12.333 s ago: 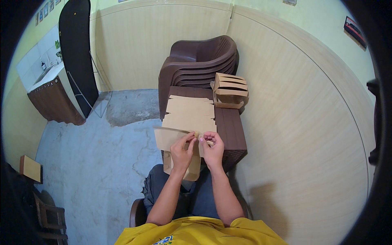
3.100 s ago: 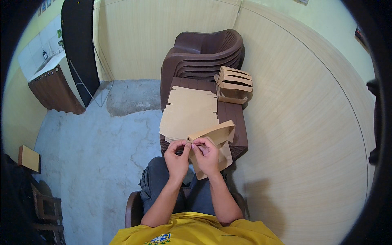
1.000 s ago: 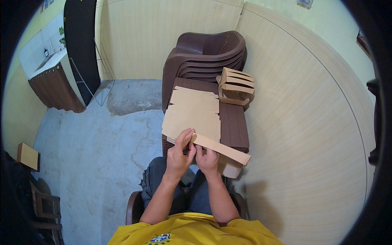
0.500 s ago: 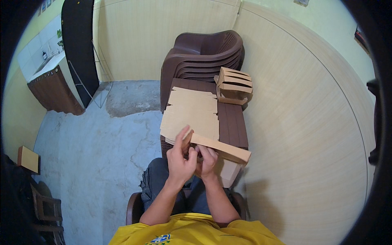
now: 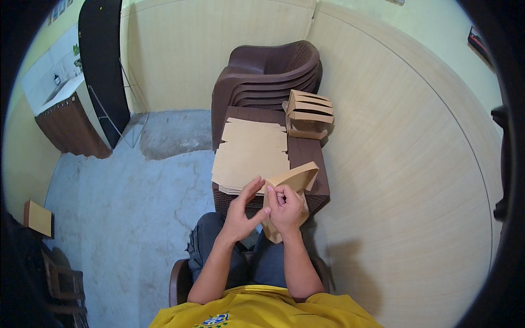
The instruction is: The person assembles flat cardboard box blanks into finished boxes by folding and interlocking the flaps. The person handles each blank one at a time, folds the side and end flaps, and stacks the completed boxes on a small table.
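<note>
**Operator A:** Over my lap, at the near edge of the brown table (image 5: 309,158), item one: a half-folded cardboard piece (image 5: 292,183). Its lower end is hidden behind my right hand (image 5: 284,210), and I cannot make out the creases inside the fold.

**Operator B:** Orientation of item one?

**Operator A:** Long axis runs from my knees up and to the right, toward the far right corner of the table. The upper end curls open like a shallow trough and sits over the table's near edge; the lower tip points down at my legs.

**Operator B:** Hands?

**Operator A:** Right hand: fingers curled around the piece near its middle, thumb pressed on its face, a closed grip. Left hand (image 5: 240,210): partly open, fingers raised and spread, fingertips at the left edge of the same piece. Whether they pinch it or only touch it I cannot tell.

**Operator B:** Remaining entries?

**Operator A:** Stack of flat cardboard sheets (image 5: 251,156), on the table's left half, just beyond my hands. Pile of folded cardboard boxes (image 5: 309,112), far right corner of the table. Stack of brown plastic chairs (image 5: 268,76), behind the table against the wall. Dark cabinet (image 5: 68,123) far left, small and blurred.
</note>
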### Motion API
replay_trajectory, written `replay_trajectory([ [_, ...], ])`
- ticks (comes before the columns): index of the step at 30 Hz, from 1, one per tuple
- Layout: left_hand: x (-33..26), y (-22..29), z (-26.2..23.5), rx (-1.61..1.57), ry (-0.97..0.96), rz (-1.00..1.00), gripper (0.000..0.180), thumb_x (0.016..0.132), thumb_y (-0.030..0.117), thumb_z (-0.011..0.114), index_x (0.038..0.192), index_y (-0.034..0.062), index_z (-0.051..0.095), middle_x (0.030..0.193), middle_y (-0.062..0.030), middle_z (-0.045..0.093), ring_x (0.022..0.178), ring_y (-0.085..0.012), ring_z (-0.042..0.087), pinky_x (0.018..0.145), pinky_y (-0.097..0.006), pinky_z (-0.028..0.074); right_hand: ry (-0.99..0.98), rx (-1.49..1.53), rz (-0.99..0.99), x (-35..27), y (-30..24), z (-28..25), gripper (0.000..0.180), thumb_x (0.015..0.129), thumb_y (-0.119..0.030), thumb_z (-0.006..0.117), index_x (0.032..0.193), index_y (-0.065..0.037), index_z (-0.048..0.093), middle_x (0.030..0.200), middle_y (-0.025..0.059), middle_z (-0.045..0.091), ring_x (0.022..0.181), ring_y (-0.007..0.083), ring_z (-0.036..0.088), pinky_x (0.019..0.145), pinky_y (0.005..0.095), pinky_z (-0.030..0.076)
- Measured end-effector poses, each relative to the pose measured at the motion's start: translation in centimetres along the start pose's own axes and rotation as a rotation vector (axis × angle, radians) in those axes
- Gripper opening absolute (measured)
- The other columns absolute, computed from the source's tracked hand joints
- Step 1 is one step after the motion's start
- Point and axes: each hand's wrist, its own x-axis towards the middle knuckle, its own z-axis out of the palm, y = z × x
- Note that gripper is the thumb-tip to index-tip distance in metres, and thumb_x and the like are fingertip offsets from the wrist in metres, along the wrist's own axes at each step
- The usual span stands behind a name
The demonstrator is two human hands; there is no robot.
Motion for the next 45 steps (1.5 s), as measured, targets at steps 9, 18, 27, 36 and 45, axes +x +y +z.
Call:
replay_trajectory([
  [9,-1.3,-5.3,1.6,0.010,-0.107,-0.129,0.066,0.093,0.016,0.081,0.152,0.0009,0.058,0.139,-0.0205,0.071,0.129,-0.0256,0.068,0.109,-0.039,0.053,-0.016,0.500,0.317,1.1,1.3,0.1,0.022,0.103,-0.009,0.077,0.085,-0.003,0.066,0.073,-0.0075,0.060,0.066,-0.0002,0.050,0.059,0.0202,0.039],
  [18,-1.3,-7.6,1.6,-0.194,0.040,-0.268,0.028,0.104,0.017,0.069,0.124,-0.0024,0.073,0.105,-0.0044,0.075,0.100,-0.0122,0.068,0.090,-0.030,0.055,-0.313,0.223,0.323,2.0,1.7,-2.4,0.021,0.100,-0.012,0.082,0.113,0.003,0.077,0.083,-0.0040,0.068,0.073,0.0001,0.057,0.063,0.0193,0.045],
  [27,-0.5,-5.7,1.0,-0.651,0.471,-0.525,0.062,0.115,0.050,0.050,0.134,-0.0077,0.063,0.120,-0.0160,0.074,0.103,-0.0224,0.074,0.092,-0.036,0.059,-0.104,-0.347,0.050,3.1,2.5,-8.1,0.047,0.096,-0.026,0.082,0.135,-0.003,0.071,0.112,0.0167,0.074,0.114,0.0287,0.069,0.094,0.0428,0.057],
  [36,0.0,-5.3,-0.2,-0.708,0.357,-0.541,0.062,0.112,0.050,0.054,0.151,0.0012,0.050,0.137,-0.0168,0.066,0.123,-0.0277,0.068,0.106,-0.043,0.055,-0.241,0.392,0.428,3.8,7.8,-5.1,0.042,0.102,-0.022,0.076,0.136,0.002,0.068,0.130,0.0193,0.073,0.119,0.0246,0.070,0.104,0.0386,0.054],
  [45,1.8,-6.2,-3.5,-0.805,0.509,-0.468,0.070,0.115,0.056,0.046,0.155,-0.0017,0.046,0.147,-0.0172,0.061,0.134,-0.0288,0.063,0.112,-0.042,0.052,-0.058,-0.715,0.014,16.9,18.9,-0.4,0.063,0.095,-0.021,0.077,0.151,-0.002,0.055,0.157,0.0150,0.056,0.154,0.0369,0.040,0.123,0.0494,0.041],
])
